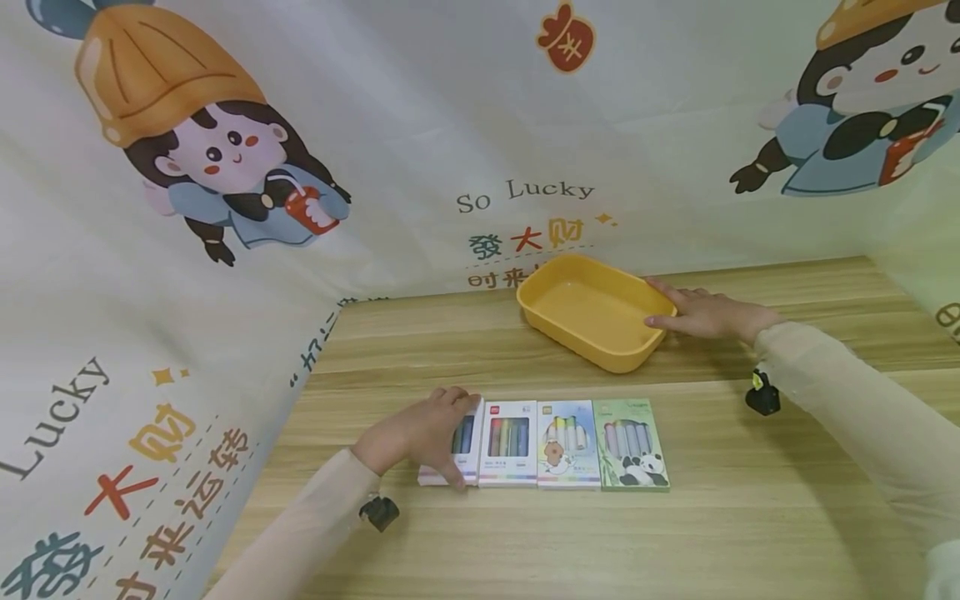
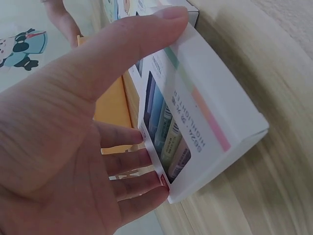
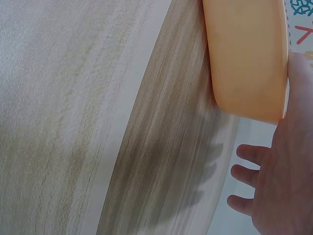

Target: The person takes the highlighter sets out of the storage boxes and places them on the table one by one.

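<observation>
Gripping the leftmost highlighter box (image 1: 459,446) with the left hand (image 1: 420,433), thumb over one edge and fingers curled round the other, tipping it up off the table (image 1: 525,533). Lying beside it in a row, three more boxes (image 1: 573,444). Resting the right hand (image 1: 701,312), fingers straight, against the far rim of the yellow tray (image 1: 592,310), well behind the row.

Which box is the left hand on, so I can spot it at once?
On the wooden table, in front of the yellow tray, four flat highlighter boxes lie side by side. It is the white box at the row's left end, gripped by the left hand, unlike the panda box at the other end.
</observation>
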Demonstrator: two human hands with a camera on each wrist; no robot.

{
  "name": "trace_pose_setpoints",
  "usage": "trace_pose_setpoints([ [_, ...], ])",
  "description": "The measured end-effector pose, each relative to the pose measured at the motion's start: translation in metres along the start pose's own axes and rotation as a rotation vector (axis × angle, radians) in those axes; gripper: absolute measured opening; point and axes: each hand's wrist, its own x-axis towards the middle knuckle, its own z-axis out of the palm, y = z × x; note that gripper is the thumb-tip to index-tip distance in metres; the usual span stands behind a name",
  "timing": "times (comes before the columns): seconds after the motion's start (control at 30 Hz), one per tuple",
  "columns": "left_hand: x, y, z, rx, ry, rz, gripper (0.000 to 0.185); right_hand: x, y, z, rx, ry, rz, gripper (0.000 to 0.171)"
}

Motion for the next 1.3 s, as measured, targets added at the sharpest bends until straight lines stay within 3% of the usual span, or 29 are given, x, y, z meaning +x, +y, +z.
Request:
trace_pose_setpoints([
  [1.3,0.006,-0.006,0.012,-0.040,-0.014,-0.005,0.127,-0.002,-0.002,-0.001,-0.002,-0.022,0.010,0.087],
])
